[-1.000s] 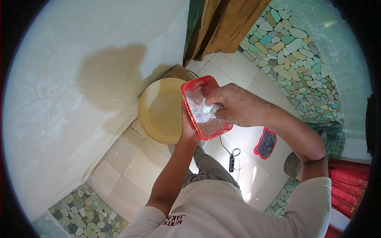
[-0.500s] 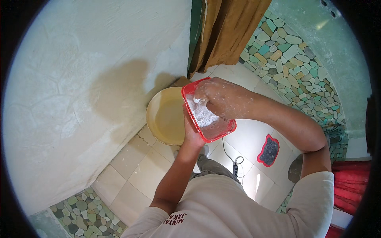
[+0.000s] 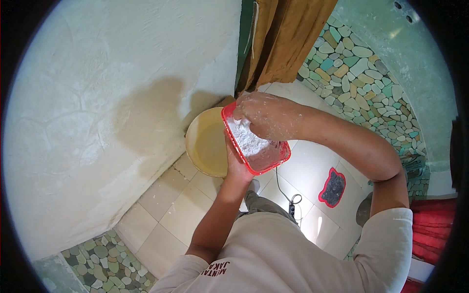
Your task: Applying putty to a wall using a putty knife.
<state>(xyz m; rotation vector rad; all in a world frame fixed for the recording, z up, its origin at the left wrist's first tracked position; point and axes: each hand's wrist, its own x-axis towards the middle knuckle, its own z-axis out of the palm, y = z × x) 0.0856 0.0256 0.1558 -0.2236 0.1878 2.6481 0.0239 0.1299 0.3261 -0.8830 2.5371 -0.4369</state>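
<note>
A red rectangular plastic tub (image 3: 272,167) is tilted in front of me, holding a mound of white powder (image 3: 246,141). Its left side and underside rest in my left hand (image 3: 236,163), the fingers wrapped round it and partly out of sight beneath. Over the tub's far end, my right hand (image 3: 269,116) reaches in with bent fingers closed at the powder; their tips are partly hidden. White dust speckles the back of that hand. Just left of the tub, lower down, stands a round cream basin (image 3: 202,146), partly covered by the tub and my left hand.
A pale plastered wall (image 3: 112,122) rises at the left. Brown curtains (image 3: 288,44) hang beyond the tub. On the tiled floor lie a red-edged dark mat (image 3: 333,188) and a cable with a black power strip (image 3: 291,211). Pebble-patterned flooring (image 3: 361,73) curves along the right.
My right hand has shifted slightly left inside the tub, over the powder. The tub has moved a touch left against the basin. My left hand keeps its hold.
</note>
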